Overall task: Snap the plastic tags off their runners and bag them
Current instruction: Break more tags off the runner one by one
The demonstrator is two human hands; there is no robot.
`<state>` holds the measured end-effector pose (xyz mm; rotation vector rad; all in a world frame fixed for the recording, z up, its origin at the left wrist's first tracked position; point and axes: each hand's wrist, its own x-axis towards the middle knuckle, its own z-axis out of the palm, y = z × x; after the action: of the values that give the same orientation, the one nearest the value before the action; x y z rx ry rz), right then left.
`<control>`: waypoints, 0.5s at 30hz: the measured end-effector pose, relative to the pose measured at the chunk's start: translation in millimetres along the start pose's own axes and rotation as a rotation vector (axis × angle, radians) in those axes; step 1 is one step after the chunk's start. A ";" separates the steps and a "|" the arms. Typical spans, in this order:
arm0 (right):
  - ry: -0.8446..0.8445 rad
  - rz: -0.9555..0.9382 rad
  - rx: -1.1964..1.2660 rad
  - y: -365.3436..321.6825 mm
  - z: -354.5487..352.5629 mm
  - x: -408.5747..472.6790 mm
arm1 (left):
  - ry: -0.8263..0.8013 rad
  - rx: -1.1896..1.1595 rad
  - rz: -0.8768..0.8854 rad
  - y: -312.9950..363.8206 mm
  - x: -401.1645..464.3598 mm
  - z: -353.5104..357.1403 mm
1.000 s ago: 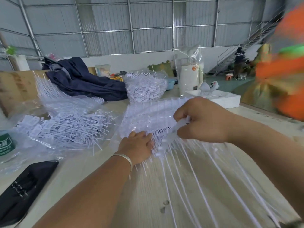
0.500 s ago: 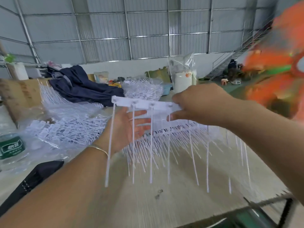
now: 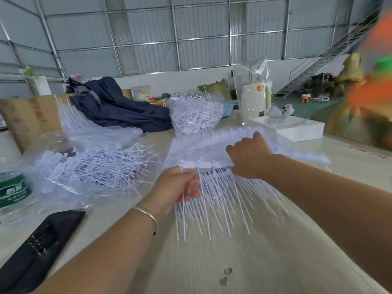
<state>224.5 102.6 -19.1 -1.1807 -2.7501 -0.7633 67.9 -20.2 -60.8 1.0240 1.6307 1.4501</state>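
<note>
An orange and green shape (image 3: pixel 369 85) at the right edge is blurred; the green-labelled bottle (image 3: pixel 12 189) is cut off left.

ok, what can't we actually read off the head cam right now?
- Right hand fingertips: head view, hidden behind the hand's own back and the white tag stack.
- Orange figure at the right edge: motion-blurred and cut off.
- Green bottle: cut by the left edge, seen through plastic, label unreadable.
- Tag count on the strip: smeared.
</note>
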 end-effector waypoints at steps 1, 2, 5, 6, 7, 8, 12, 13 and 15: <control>-0.002 0.009 0.152 -2.9 11.6 3.0 | -0.007 0.008 -0.001 -6.9 0.5 2.7; 0.009 0.022 0.336 -7.1 22.0 4.3 | -0.012 0.013 0.008 -13.8 1.1 4.5; 0.049 0.115 1.046 -27.0 47.2 0.3 | 0.004 0.041 0.061 -26.3 1.4 6.4; 0.050 0.133 1.231 -33.8 52.4 -1.7 | 0.007 0.043 0.082 -27.9 2.0 6.3; 0.061 0.124 1.315 -38.3 56.1 -3.5 | 0.007 0.037 0.100 -28.3 1.9 5.8; 0.074 0.104 1.331 -40.4 57.6 -5.5 | 0.008 0.020 0.115 -28.7 1.6 5.6; 0.131 0.034 1.433 -38.4 54.4 -13.4 | 0.084 -0.083 0.129 -28.2 -2.4 2.8; 0.137 0.014 1.430 -38.3 52.8 -15.5 | 0.099 -0.107 0.135 -27.5 -3.7 1.1; 0.149 -0.028 1.446 -39.5 50.3 -19.9 | 0.112 -0.137 0.150 -26.6 -5.4 -1.7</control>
<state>218.2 89.4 -84.4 -0.6270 -2.1753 0.9868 66.0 -27.2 -87.0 1.0209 1.5346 1.7209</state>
